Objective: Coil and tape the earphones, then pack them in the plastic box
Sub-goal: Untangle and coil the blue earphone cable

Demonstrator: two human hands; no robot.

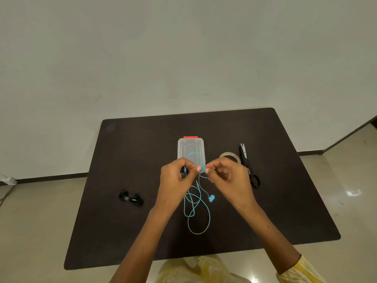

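Both hands were raised above the dark tabletop [126, 152]. The left hand [175, 176] and the right hand [228, 174] each pinched the blue earphones [199, 211] between curled fingers, a short span of cable arching between them. The remaining cable hung in loose loops, one earbud dangling below the right hand. The clear plastic box [190, 149], with its orange latch, lay just behind the hands. A tape roll [230, 156] and black scissors [247, 164] lay to the right; black earphones [131, 198] lay to the left.
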